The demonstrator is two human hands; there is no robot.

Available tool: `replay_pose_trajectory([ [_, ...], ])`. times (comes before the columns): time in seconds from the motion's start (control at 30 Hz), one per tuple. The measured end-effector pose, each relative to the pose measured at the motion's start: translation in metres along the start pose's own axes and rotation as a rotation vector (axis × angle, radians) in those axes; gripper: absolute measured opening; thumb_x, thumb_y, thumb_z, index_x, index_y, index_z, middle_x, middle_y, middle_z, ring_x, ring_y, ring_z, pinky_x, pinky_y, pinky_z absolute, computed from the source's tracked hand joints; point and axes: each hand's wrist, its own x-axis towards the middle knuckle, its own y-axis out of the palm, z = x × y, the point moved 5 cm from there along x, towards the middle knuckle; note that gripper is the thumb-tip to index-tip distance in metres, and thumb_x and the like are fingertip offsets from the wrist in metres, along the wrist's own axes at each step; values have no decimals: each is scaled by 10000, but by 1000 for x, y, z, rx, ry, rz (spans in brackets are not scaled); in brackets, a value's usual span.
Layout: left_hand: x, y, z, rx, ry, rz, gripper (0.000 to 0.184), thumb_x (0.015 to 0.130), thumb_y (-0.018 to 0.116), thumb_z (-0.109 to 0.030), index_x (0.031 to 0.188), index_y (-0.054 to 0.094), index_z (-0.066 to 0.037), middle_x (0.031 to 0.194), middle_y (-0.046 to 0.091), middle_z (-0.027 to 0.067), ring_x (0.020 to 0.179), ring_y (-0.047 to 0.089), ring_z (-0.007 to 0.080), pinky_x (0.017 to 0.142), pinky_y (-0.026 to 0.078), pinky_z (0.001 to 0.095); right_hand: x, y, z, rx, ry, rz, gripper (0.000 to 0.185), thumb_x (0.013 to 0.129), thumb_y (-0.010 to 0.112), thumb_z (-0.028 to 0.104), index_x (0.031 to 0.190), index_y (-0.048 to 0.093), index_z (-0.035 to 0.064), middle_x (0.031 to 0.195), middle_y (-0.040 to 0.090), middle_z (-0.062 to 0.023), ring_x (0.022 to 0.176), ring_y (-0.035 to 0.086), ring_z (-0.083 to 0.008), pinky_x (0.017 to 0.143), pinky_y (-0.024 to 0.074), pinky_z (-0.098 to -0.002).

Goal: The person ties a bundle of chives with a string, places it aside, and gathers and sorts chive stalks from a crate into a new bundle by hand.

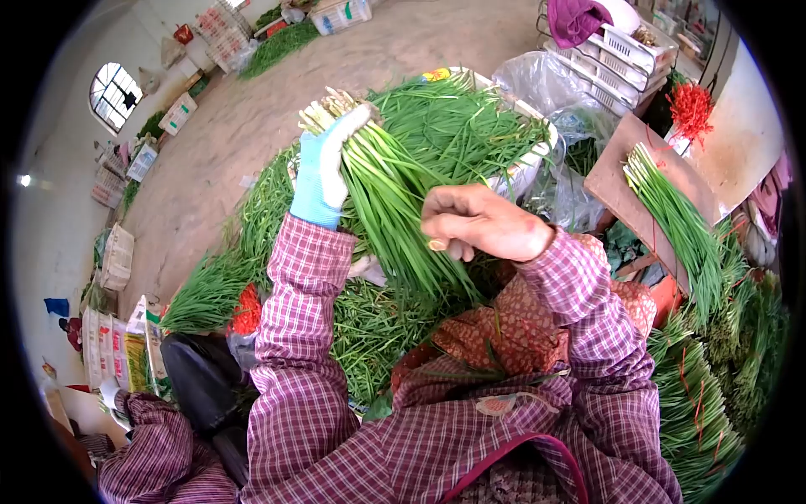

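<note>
My left hand (326, 165), in a pale blue and white glove, is closed round a bunch of garlic chives (390, 197). The white stem ends point up and away, while the green leaves hang down to the right. Beside those leaves is my bare right hand (483, 223), its fingers curled in. Whatever those fingers pinch, if anything, is hidden. Behind the bunch, a heap of loose chives (457, 126) fills a white basket (537, 155). More cut greens (378, 336) lie below my hands, in front of my lap.
On the right, a small board (617, 172) carries another chive bunch (672, 210); red ties (690, 109) hang behind it. Tied bunches (693, 403) are piled at lower right. White crates (600, 67) stand stacked at upper right. Red ties (246, 311) also lie at left, near a chive pile (206, 290).
</note>
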Motion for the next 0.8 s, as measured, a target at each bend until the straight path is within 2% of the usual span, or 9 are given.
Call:
replay_pose_trajectory([
  [0.07,-1,-6,5,42,24,10,278,900,587,-230,1032,634,11,945,660,86,844,629,143,752,517,272,-11,-3,5,142,44,104,200,915,554,213,948,598,21,809,658,-32,640,606,-96,558,501,-238],
  [0.17,-7,-8,6,99,110,8,309,904,572,-225,1080,631,22,1015,666,108,888,641,156,799,522,276,-20,-4,-9,-49,-25,265,291,922,586,291,1033,620,24,847,675,-66,711,641,-130,617,522,-265],
  [0.27,-37,44,-47,170,182,-36,250,852,640,-161,1047,627,-5,956,658,84,870,638,164,786,532,301,-31,-18,-11,-824,-30,-116,536,844,671,370,1221,549,9,1109,643,-175,1049,617,-336,893,490,-406],
  [0.33,-57,82,-56,18,308,-10,270,767,741,-133,992,616,-50,875,639,34,785,614,143,725,532,291,-40,-34,-27,-752,-266,-391,600,829,685,362,1267,500,-3,1157,610,-191,1078,587,-337,916,469,-402],
  [0.4,-79,118,-54,211,436,50,280,713,728,-106,969,617,-85,834,623,29,747,607,158,687,513,299,-56,-38,-29,-669,-352,-398,637,801,727,222,1321,440,-7,1252,540,-199,1174,524,-341,1000,413,-414],
  [0.57,-165,223,2,528,639,253,378,593,736,-170,951,618,-160,872,549,41,787,565,240,659,489,373,-124,-70,-86,-390,-93,-334,430,827,535,18,1257,535,16,1221,573,-152,1168,540,-284,1018,415,-383],
  [0.63,-211,263,30,517,681,390,306,651,697,-200,942,610,-163,874,517,31,809,542,224,695,490,368,-161,-89,-99,-651,-108,-447,461,799,517,-43,1255,538,19,1163,600,-159,1100,588,-259,969,460,-352],
  [0.7,-255,297,59,533,759,534,117,757,598,-204,857,576,-148,854,495,15,823,528,213,801,485,373,-191,-98,-109,-419,63,-633,440,826,459,-98,1246,533,6,1120,625,-134,1067,600,-208,919,478,-312],
  [0.8,-285,307,72,629,886,641,104,802,552,-236,815,538,-135,817,507,31,837,528,219,909,442,447,-224,-107,-128,-153,173,-843,346,909,483,-30,1252,519,-11,1015,646,-75,947,590,-126,828,478,-256],
])
